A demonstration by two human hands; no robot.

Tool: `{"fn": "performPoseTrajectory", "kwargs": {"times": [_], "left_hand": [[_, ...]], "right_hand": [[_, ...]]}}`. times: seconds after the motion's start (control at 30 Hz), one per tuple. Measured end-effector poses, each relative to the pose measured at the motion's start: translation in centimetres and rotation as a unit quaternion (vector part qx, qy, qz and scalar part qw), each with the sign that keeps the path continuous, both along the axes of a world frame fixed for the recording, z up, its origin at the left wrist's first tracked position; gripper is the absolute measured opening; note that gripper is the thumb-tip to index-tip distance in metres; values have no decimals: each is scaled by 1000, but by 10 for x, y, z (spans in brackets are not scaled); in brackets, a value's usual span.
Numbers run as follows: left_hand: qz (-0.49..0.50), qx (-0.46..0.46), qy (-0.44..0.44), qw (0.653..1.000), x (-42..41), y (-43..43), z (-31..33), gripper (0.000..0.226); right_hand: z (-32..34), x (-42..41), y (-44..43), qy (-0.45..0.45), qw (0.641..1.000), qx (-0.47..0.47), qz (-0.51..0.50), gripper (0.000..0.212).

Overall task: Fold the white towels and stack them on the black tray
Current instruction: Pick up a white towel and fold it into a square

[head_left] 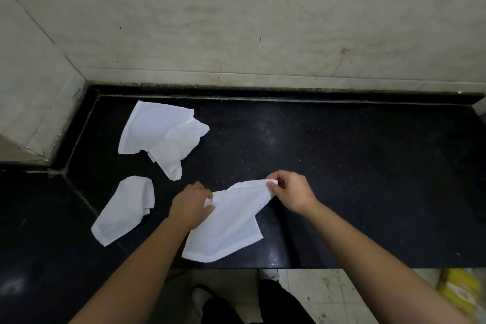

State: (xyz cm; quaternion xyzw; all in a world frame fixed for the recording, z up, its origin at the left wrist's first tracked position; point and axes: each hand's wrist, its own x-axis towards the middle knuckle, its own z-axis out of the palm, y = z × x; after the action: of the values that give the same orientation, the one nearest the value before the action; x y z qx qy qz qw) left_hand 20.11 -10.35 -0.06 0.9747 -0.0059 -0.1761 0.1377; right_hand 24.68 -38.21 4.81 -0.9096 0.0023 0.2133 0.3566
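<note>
My left hand (pixel 191 204) and right hand (pixel 290 190) each pinch a top corner of one white towel (pixel 231 226) over the black counter (pixel 342 166). Two crumpled towels (pixel 160 137) lie beyond, left.

Large pale wall (pixel 210 21) tiles, mottled and lightly stained, with thin dark seams. A side wall (pixel 31 73) meets it at a corner on the left. Below runs a black speckled stone counter (pixel 342 166) with a raised lip (pixel 289 93) along the back - dull light glints off its surface. Under its front edge, a pale tiled floor (pixel 328 294), spotted with grime, and a yellow bag (pixel 459 289) at far right.
</note>
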Motion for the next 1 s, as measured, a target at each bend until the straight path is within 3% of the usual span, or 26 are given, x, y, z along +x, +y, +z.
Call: {"fn": "performPoseTrajectory", "kwargs": {"times": [0.13, 0.27, 0.47, 0.6, 0.67, 0.73, 0.83, 1.0], "left_hand": [[-31, 71, 22, 997, -6, -11, -10, 39], [-16, 111, -14, 994, -12, -18, -17, 35], [-35, 163, -39, 985, -3, -27, -21, 48], [-31, 178, -37, 983, 3, -28, -26, 32], [22, 122, -49, 991, 6, -28, -24, 25], [108, 7, -52, 993, 13, -23, -18, 24], [227, -173, -78, 955, 32, -12, 11, 18], [212, -160, -288, 920, 60, 0, 99, 23]], "right_hand": [[-2, -6, 2, 7, 1000, -10, 3, 11], [-8, -13, 2, 20, 999, -16, 18, 12], [-10, -12, -2, 23, 999, -25, 19, 11], [-10, -11, -5, 20, 999, -25, 18, 10], [-9, -8, -6, 18, 999, -27, 19, 11], [-5, -2, -7, 12, 999, -27, 17, 12], [11, 15, -5, -33, 999, -31, 11, 11], [61, 45, 4, -186, 981, 35, -36, 7]]}}
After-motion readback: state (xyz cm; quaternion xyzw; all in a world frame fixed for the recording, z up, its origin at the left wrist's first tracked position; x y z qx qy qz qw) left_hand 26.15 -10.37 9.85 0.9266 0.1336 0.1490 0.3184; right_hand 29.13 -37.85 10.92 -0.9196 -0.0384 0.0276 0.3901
